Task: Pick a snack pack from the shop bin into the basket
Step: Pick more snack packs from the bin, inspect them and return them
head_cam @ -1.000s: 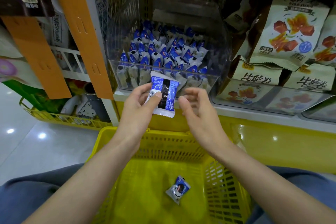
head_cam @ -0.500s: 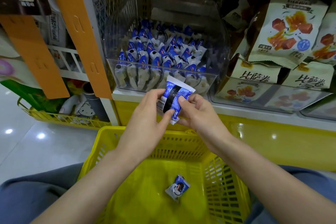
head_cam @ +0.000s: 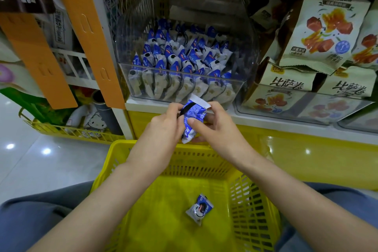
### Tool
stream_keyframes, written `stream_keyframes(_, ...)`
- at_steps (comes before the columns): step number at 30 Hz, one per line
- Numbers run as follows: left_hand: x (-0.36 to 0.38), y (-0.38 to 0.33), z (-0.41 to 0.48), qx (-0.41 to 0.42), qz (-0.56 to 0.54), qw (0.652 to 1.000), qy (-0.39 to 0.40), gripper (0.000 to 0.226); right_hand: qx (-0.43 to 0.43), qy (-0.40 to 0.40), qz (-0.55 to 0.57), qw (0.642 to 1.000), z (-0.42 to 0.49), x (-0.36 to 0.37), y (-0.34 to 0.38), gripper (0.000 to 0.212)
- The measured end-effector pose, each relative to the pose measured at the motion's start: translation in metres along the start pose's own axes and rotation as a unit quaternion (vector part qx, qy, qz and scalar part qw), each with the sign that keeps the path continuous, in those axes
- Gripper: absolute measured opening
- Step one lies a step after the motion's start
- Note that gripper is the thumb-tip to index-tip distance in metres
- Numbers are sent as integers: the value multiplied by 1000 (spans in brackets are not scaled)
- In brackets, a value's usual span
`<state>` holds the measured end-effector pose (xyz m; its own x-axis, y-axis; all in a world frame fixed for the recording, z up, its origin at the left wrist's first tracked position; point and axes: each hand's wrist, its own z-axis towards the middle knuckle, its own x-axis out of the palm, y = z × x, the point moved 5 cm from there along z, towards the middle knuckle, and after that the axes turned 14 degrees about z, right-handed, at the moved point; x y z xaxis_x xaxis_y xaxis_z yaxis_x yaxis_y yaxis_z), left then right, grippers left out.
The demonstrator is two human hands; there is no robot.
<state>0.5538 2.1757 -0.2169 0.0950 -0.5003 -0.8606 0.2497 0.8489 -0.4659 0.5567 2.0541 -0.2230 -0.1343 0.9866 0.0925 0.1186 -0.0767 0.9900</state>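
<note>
A blue and white snack pack (head_cam: 193, 116) is held between both hands, just above the far rim of the yellow basket (head_cam: 143, 221). My left hand (head_cam: 166, 122) grips its left side and my right hand (head_cam: 212, 125) pinches its right side with thumb on top. Another pack (head_cam: 199, 208) of the same kind lies on the basket floor. Behind the hands stands the clear shop bin (head_cam: 241, 88), filled with several rows of the same packs.
Orange signs (head_cam: 90, 32) hang at the left of the shelf. Large beige snack bags (head_cam: 323, 32) fill the shelf to the right. A second yellow basket (head_cam: 67, 131) with toys stands on the floor at left. My legs flank the basket.
The pack has come down from in front of the bin towards the basket rim. My right hand, free a second ago, now pinches it together with the left.
</note>
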Motion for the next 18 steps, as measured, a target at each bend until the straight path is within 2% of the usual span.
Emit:
stream_keyframes(3,-3,0,-1,21,55,998,-10,25,3,15,-1,1000,0,2,-3,20)
stream_keyframes(7,-3,1,0,15,68,998,-7,18,-7,21,-24,999,1,2,-5,21)
stream_keyframes(13,-8,-3,2,41,127,991,-33,26,-54,44,-177,982,-3,3,-8,27)
stream_keyframes(18,-7,-2,0,36,102,993,-44,20,-83,49,-221,971,-5,4,-6,24)
